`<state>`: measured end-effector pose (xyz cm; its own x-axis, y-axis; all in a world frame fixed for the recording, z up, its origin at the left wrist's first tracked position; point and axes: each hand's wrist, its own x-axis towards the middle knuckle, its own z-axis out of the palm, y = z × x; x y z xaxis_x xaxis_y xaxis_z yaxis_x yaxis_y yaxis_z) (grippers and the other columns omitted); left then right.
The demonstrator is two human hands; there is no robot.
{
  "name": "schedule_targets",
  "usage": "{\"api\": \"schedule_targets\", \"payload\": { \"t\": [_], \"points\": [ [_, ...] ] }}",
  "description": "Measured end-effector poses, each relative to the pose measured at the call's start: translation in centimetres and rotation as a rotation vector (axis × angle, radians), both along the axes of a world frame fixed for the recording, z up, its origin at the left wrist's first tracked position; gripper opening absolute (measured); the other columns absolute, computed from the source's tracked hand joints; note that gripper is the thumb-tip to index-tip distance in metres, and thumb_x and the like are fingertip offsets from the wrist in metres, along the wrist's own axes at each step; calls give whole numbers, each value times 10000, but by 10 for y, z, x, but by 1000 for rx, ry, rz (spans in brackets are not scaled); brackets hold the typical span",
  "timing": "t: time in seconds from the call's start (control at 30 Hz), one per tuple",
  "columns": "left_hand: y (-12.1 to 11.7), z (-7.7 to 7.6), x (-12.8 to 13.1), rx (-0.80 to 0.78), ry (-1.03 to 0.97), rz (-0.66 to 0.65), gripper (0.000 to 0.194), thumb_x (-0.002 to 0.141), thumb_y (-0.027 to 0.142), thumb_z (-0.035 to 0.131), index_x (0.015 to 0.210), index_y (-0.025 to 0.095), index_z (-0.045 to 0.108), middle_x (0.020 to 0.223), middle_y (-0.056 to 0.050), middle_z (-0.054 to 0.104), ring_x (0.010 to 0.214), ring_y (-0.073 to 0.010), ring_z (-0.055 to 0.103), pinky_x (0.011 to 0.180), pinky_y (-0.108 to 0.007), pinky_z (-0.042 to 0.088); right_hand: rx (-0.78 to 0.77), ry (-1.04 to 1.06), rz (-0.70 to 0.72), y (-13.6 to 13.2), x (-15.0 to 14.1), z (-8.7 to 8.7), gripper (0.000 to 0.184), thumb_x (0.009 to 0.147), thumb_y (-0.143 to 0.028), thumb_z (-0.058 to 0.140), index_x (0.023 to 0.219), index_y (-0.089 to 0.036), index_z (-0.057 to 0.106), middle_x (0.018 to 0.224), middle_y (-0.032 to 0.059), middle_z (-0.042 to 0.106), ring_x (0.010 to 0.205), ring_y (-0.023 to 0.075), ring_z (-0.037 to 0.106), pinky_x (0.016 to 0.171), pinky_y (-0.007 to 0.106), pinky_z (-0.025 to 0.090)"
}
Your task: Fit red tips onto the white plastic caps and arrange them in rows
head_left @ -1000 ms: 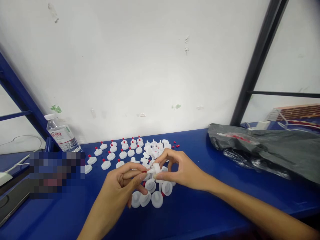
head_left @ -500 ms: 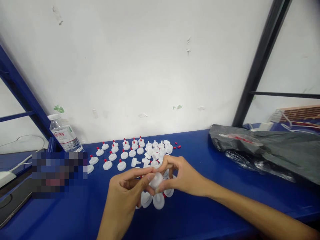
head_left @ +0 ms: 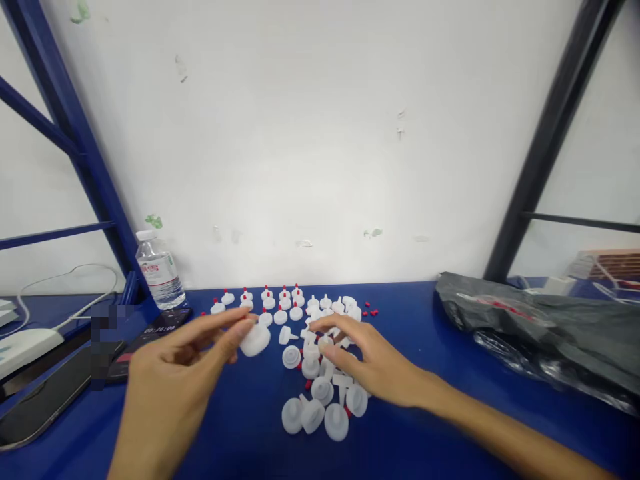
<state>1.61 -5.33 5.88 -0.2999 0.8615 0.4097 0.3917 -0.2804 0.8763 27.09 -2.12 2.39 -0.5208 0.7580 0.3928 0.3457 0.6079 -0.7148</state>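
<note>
My left hand [head_left: 173, 373] pinches a white nozzle cap [head_left: 256, 340] between thumb and forefinger, held tilted above the blue table. A speck of red shows by the fingertips, at the nozzle end. My right hand [head_left: 375, 360] is over a loose pile of white nozzle caps [head_left: 323, 391], thumb and forefinger apart close to some of them. Whether it touches one I cannot tell. Behind my left hand stand rows of white caps with red tips [head_left: 281, 316], upright on the table. A few small red tips [head_left: 371, 313] lie beyond the pile.
The blue table [head_left: 400, 427] meets a white wall. At the left are a water bottle [head_left: 161, 273], a phone showing digits [head_left: 163, 328], another dark device [head_left: 55, 393] and a white power strip [head_left: 30, 350]. A grey plastic bag [head_left: 530, 333] lies at the right.
My hands were together on one cap over the pile; now they are apart. The left hand has carried the cap leftward, while the right has let go and hovers over the pile. The view has shifted.
</note>
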Motion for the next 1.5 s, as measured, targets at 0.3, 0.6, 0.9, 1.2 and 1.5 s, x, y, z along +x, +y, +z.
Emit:
{"api": "schedule_targets", "payload": {
  "t": [0.3,0.6,0.9,1.2,1.5],
  "points": [
    [-9,13,-25,95,78,105,366,705,541,795,969,288,794,709,21,723,565,-119,563,457,-193,407,422,-603,38,33,-65,-12,487,1024,-366,398,1462,-167,477,1542,173,428,1446,345,351,1150,544,323],
    [-11,15,-22,105,68,66,362,724,536,769,954,257,794,505,36,590,486,-112,502,404,-201,319,496,-744,-7,48,-58,-22,344,995,-264,418,1182,-134,675,1212,170,654,1193,292,590,1007,455,466],
    [-12,18,-18,112,77,80,358,741,523,751,954,238,790,481,33,573,468,-114,477,401,-204,302,402,-712,-103,48,-12,-27,396,1025,-342,405,1271,-159,656,1343,182,597,1230,318,577,1043,486,447],
    [-7,15,-16,98,122,35,341,746,536,750,944,261,793,458,47,556,434,-98,449,398,-194,303,514,-710,-185,76,-17,-8,331,1037,-320,405,1153,-181,683,1279,152,633,1223,294,553,1019,472,413],
    [13,-2,2,-3,279,-59,312,822,508,666,942,248,791,842,-4,763,476,-112,501,449,-243,366,526,-721,-382,112,-1,14,275,1013,-245,437,1065,-173,697,1111,120,692,1074,254,586,930,374,407]
  ]
}}
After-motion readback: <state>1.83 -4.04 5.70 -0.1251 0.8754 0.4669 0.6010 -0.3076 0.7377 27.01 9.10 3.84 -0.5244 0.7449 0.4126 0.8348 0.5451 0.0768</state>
